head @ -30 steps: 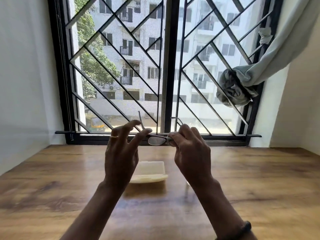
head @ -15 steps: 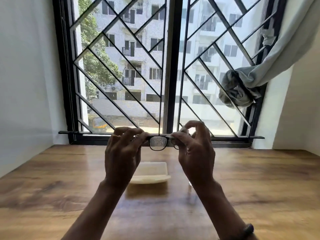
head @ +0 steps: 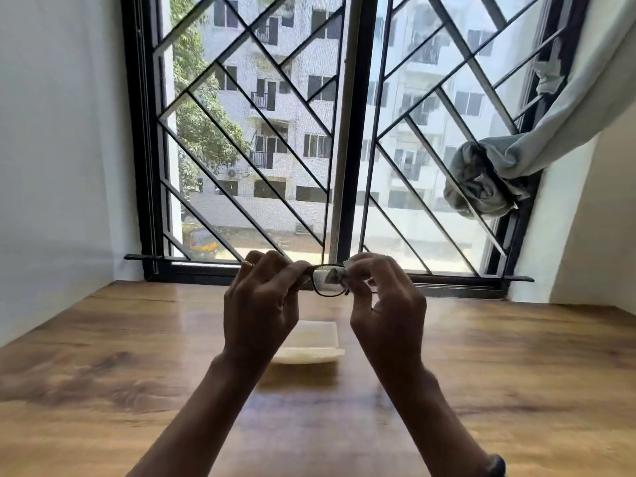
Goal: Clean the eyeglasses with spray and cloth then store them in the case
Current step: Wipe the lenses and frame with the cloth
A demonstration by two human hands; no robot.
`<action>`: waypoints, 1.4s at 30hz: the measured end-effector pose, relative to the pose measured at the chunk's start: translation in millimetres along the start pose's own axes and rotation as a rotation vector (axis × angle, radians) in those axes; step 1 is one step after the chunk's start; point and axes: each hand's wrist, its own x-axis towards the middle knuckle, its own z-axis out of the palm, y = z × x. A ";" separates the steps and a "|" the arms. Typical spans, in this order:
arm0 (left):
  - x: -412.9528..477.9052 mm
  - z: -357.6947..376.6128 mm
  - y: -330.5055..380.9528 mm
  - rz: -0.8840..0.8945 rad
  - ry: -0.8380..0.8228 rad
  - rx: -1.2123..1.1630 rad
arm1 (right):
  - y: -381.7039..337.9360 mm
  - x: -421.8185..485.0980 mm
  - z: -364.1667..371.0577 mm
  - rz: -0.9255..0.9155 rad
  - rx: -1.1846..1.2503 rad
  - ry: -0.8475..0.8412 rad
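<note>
Head view has the eyeglasses (head: 325, 287) held up in front of the window (head: 347, 132), well above the counter (head: 137, 373). The step looks like wiping a lens. It is best done with light, small circles, gripping the frame by its rim and keeping bare fingertips off the glass. The left hand (head: 261, 304) is curled around the frame's left end, steadying it. The right hand (head: 385, 304) pinches a small cloth (head: 335, 275) against the lens. A pale box (head: 316, 342), probably the case, lies on the counter below the hands.
</note>
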 end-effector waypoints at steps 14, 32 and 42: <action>0.3 -2.4 6.5 0.021 -0.045 -0.003 | -13.2 -4.2 5.4 -0.175 0.009 -0.039; 3.3 -5.5 -2.0 -0.098 0.008 -0.041 | -11.8 -3.1 6.4 -0.166 -0.031 -0.208; 4.2 -4.6 6.8 0.003 -0.027 -0.051 | -15.5 -1.0 2.5 -0.100 -0.065 -0.107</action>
